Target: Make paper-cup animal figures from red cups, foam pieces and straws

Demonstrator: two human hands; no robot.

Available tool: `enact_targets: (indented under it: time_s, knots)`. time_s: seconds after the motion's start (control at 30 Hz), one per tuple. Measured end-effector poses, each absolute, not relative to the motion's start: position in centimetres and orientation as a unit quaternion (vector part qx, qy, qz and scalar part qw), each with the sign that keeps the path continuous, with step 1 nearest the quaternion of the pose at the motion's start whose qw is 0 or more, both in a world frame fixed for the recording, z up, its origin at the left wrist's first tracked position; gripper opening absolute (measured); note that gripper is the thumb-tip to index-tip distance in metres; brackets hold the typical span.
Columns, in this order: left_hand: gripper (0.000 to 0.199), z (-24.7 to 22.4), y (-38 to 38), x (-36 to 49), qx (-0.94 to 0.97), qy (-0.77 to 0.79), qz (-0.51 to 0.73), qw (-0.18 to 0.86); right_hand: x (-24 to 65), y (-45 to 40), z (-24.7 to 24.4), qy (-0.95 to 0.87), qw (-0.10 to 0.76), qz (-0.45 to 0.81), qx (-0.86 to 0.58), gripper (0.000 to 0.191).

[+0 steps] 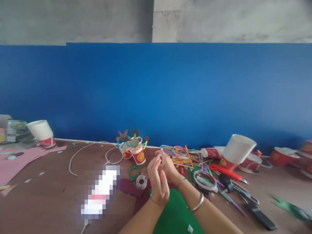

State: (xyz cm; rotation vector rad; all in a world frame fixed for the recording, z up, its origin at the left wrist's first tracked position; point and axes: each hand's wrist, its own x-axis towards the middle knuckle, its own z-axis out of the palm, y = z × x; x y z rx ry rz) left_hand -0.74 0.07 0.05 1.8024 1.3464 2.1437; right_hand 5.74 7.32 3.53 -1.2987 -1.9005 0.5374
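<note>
My left hand (156, 178) and my right hand (167, 164) meet above the front of a green sheet (179, 204). The left fingers are stretched upward, with a gap between them and the thumb. Curled at the fingertips, my right hand closes around something small and pale that I cannot make out. Behind the hands lies a spread of coloured sticks (179, 159). A roll of tape (141, 181) rests to the left, near dark red sheet pieces (129, 187). Further back, small red paper cups (138, 156) carry cut-out animal heads and bent coloured arms.
A lit phone (99, 191) with a white cable lies left. On the right are a red-orange cutter (226, 171), clear tape (205, 180), black-handled scissors (260, 216), a green tool (290, 208) and stacked paper cups (237, 151). Pink paper (26, 162) covers the far left. A blue panel (156, 94) stands behind.
</note>
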Motion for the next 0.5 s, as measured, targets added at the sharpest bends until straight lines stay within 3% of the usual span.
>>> enact_targets:
  time_s: [0.13, 0.3, 0.5]
  knots:
    - [0.039, -0.5, 0.6, -0.6, 0.575, 0.437, 0.689, 0.057, 11.8, 6.6, 3.5, -0.740, 0.400, 0.173, -0.512, 0.016]
    - [0.041, -1.4, 1.3, -0.3, 0.650, 0.439, 0.599, 0.159, 17.4, 4.8, 2.2, -0.722, 0.347, 0.119, -0.587, 0.019]
    - [0.035, -1.4, 1.0, -0.3, 0.719, 0.459, 0.501, 0.148, 15.3, 4.4, 0.8, -0.731, 0.232, 0.027, -0.641, 0.034]
